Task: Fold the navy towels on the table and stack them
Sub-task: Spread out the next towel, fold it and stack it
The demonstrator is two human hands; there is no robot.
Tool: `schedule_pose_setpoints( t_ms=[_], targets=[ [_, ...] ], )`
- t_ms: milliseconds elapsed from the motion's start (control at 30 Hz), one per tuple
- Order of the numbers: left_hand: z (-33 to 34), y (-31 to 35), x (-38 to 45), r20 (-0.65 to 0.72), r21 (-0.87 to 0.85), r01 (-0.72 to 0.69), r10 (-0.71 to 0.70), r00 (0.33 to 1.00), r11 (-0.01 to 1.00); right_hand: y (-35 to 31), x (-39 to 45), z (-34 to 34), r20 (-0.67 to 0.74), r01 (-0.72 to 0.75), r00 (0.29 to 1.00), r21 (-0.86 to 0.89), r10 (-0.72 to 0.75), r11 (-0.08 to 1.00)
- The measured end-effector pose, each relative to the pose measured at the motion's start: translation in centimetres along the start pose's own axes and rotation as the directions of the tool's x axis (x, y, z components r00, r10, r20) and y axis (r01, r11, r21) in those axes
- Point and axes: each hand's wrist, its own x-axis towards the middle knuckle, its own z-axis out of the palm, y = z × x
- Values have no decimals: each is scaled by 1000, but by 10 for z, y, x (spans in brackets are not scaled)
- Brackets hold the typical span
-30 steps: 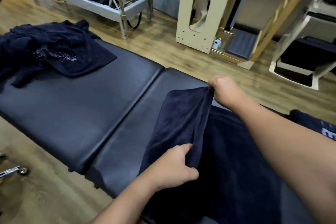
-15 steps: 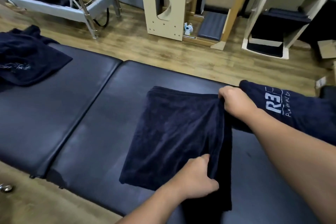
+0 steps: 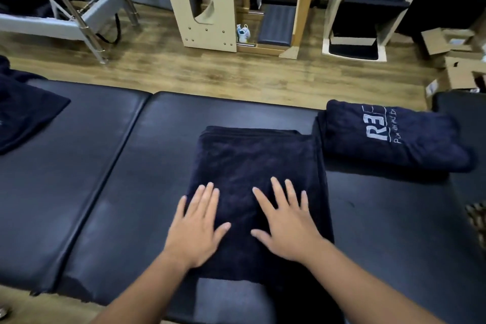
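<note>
While both hands lie flat on the half-folded towel (image 3: 252, 179), the step in hand seems to be smoothing it before one more fold. The left hand (image 3: 196, 229) and the right hand (image 3: 286, 223) rest on its near part, fingers straight and spread, gripping nothing. To the right of this towel, almost touching it, sits the folded towel with white print (image 3: 394, 137); far to its left lies an unfolded towel (image 3: 23, 113). Next, I judge, the near edge must be pinched and lifted.
</note>
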Motion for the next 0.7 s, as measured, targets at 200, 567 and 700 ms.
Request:
schedule_pose_setpoints(
  t_ms=[200,567,700],
  targets=[
    [-15,-21,29,130,63,27,-35,991,998,17,-9,10,-70,-420,906,-15,418,907],
    [-34,-23,150,233,-22,60,-53,971,998,1,73,-30,33,-336,942,101,335,936],
    [-34,-32,158,173,-18,46,-42,984,999,15,106,-43,69,-432,902,131,427,892]
  ],
)
